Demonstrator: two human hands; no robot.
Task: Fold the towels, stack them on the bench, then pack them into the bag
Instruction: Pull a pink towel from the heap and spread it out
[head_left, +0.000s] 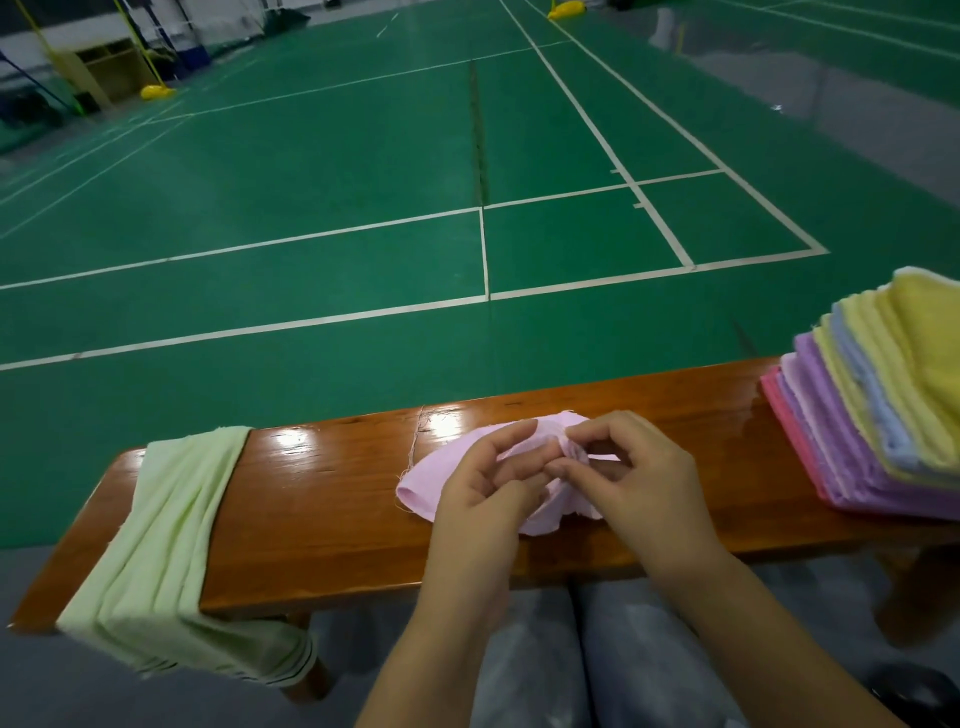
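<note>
A small pink towel (423, 486) lies bunched on the middle of the wooden bench (322, 499). My left hand (480, 488) grips its near side with curled fingers. My right hand (636, 480) pinches a gathered fold of the same towel at its top. At the bench's right end rests a tall stack of folded towels (878, 405) in yellow, blue, purple and pink. A pale green cloth bag (166, 540) hangs over the bench's left end, limp and flat.
The bench stands at the edge of a green badminton court (311, 182) with white lines. My knees in grey trousers (571, 649) are just under the bench's near edge. A dark object (914, 691) sits on the floor at the lower right.
</note>
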